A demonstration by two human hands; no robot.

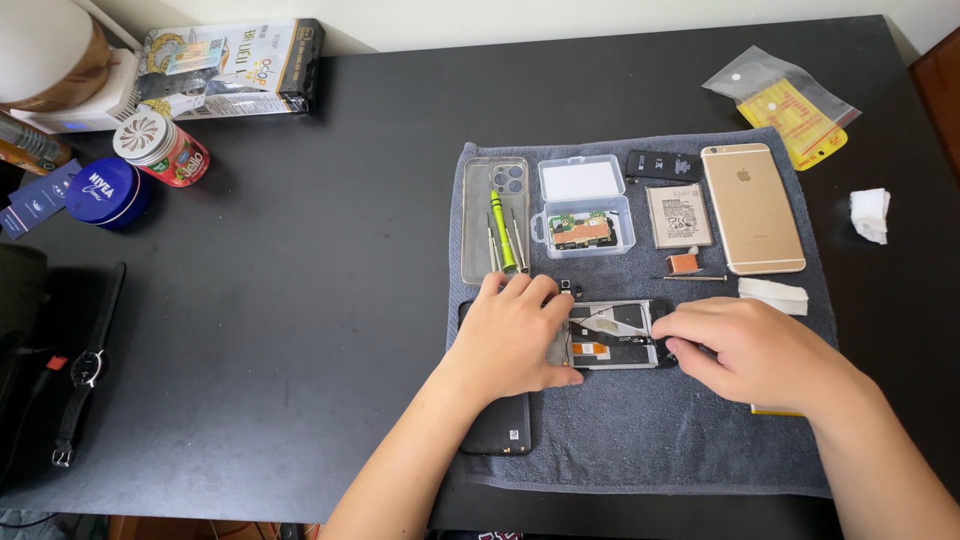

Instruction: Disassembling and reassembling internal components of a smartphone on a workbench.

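Head view: both hands rest on an opened phone point(610, 335) lying face down near the middle of a grey towel point(650, 440). Left hand point(515, 335) lies flat over the phone's left end, fingers spread and pressing, thumb along the lower edge; it pins the body rather than grasping it, likely to stop it sliding. Right hand point(750, 350) is curled over the right end, fingertips tucked at the edge; whether they pinch a part or a small tool there, I cannot tell. Between the hands the phone's inner plate, a flat cable and an orange patch show.

Just above the left hand, a clear phone case point(480, 215) serves as a tray for a green screwdriver point(500, 230) and thin picks. Beside it, a small clear plastic box point(582, 215) with its lid up holds a circuit board, probably to keep loose parts together. Further right lie a battery point(678, 215), a gold phone point(752, 208) face down, and a folded white wipe point(772, 296). A black phone point(500, 425) lies partly under the left wrist. Off the towel, on the black table point(300, 300), a wristwatch point(85, 370) lies well apart at left.
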